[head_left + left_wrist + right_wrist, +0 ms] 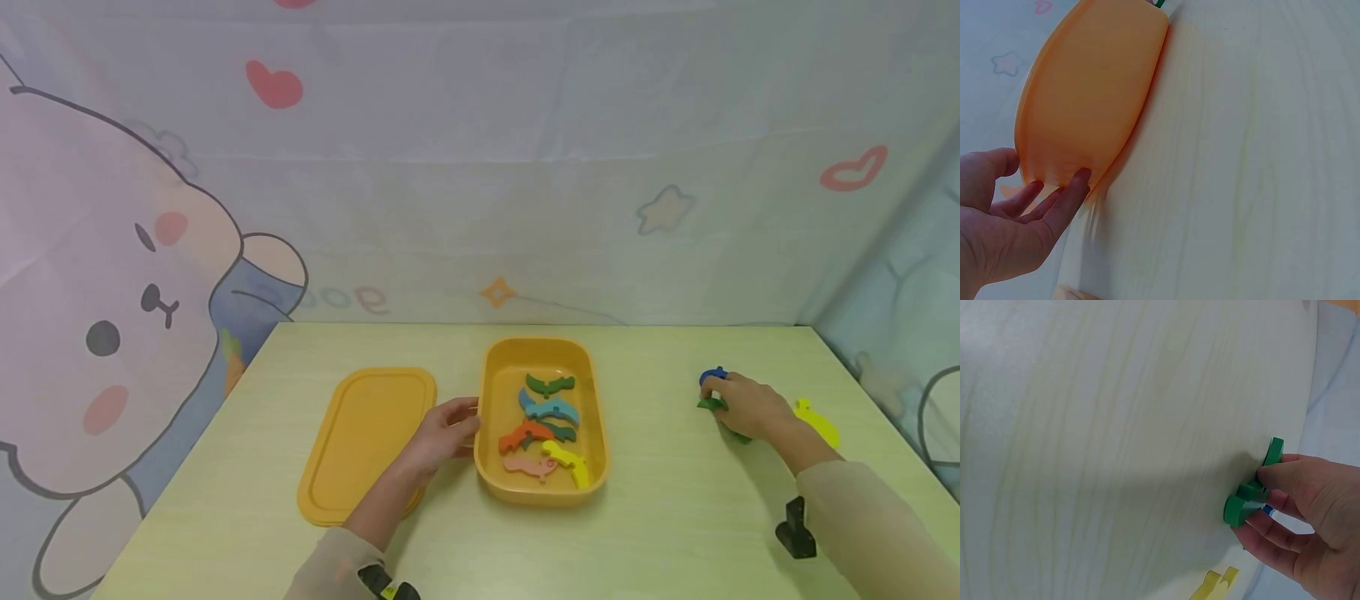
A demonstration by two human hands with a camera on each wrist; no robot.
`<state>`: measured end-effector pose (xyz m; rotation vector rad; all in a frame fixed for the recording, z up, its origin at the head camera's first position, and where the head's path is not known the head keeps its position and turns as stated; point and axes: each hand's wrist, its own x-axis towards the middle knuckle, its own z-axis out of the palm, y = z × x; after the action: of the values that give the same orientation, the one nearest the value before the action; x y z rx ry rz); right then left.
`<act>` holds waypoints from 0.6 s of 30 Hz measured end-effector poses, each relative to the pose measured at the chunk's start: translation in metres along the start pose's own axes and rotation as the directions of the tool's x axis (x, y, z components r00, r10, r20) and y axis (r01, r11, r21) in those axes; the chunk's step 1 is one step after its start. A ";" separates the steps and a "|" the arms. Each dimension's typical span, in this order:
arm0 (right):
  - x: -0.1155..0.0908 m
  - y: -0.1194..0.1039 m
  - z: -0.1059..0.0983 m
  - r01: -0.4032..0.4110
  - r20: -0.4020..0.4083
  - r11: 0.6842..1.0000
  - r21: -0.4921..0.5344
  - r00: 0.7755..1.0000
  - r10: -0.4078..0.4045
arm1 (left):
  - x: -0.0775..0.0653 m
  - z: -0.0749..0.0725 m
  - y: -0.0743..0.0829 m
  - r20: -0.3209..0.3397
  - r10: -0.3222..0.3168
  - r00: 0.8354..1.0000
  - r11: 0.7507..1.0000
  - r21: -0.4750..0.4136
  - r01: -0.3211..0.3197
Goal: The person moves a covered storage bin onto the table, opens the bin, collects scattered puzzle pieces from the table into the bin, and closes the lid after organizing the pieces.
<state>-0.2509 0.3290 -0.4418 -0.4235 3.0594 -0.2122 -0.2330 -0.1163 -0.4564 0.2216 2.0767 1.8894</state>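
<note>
My left hand (442, 437) rests at the left wall of a yellow-orange plastic box (542, 498). In the left wrist view its fingertips touch the box wall, and the thumb lies by the rim. Inside the box lie several animal-shaped pieces, among them a green piece (551, 385), a light blue piece (553, 410), an orange piece (523, 435), a pink piece (531, 467) and a yellow piece (567, 458). Over at the right, my right hand (750, 407) pinches a green animal-shaped piece (1235, 511) between thumb and fingers. The hand partly hides a blue piece (712, 374).
A flat yellow-orange lid (375, 433) lies left of the box, partly under my left forearm. Beyond my right wrist is a bright yellow piece (819, 423), partly covered by the arm. A printed cloth (465, 192) hangs behind the pale table (645, 533).
</note>
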 end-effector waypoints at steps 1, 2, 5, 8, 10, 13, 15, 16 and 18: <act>0.000 0.000 0.000 0.000 0.000 1.000 -0.003 1.000 0.000 | 0.000 0.000 0.000 0.001 0.000 1.000 1.000 0.001 0.000; 0.001 0.001 0.000 0.003 0.000 1.000 -0.009 1.000 -0.003 | 0.000 0.000 0.001 0.002 0.001 1.000 1.000 0.001 -0.001; 0.001 0.001 0.000 0.009 0.001 1.000 -0.013 1.000 -0.009 | 0.000 0.001 0.001 0.001 0.000 1.000 1.000 0.002 0.000; 0.002 0.000 -0.001 0.022 -0.006 1.000 -0.012 1.000 -0.022 | 0.000 0.001 0.001 -0.005 -0.002 1.000 1.000 0.004 0.002; 0.003 -0.001 -0.004 0.022 -0.005 1.000 -0.006 1.000 -0.022 | 0.001 0.001 0.001 -0.006 -0.002 1.000 1.000 0.006 0.002; 0.004 -0.004 -0.008 0.030 -0.003 0.999 -0.015 1.000 -0.030 | 0.001 0.000 0.000 -0.008 -0.005 1.000 1.000 0.011 0.005; 0.005 -0.005 -0.011 0.037 -0.001 0.999 -0.026 0.999 -0.037 | 0.001 0.001 0.000 -0.010 -0.007 1.000 1.000 0.012 0.007; 0.006 -0.006 -0.013 0.044 -0.001 0.998 -0.034 0.999 -0.044 | 0.001 0.001 0.000 -0.011 -0.008 1.000 1.000 0.013 0.009; 0.007 -0.009 -0.017 0.058 -0.004 0.997 -0.042 0.998 -0.058 | 0.001 0.001 0.000 -0.013 -0.011 1.000 1.000 0.012 0.011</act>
<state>-0.2566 0.3209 -0.4240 -0.5150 3.0644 -0.1518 -0.2336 -0.1153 -0.4567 0.2005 2.0940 1.8776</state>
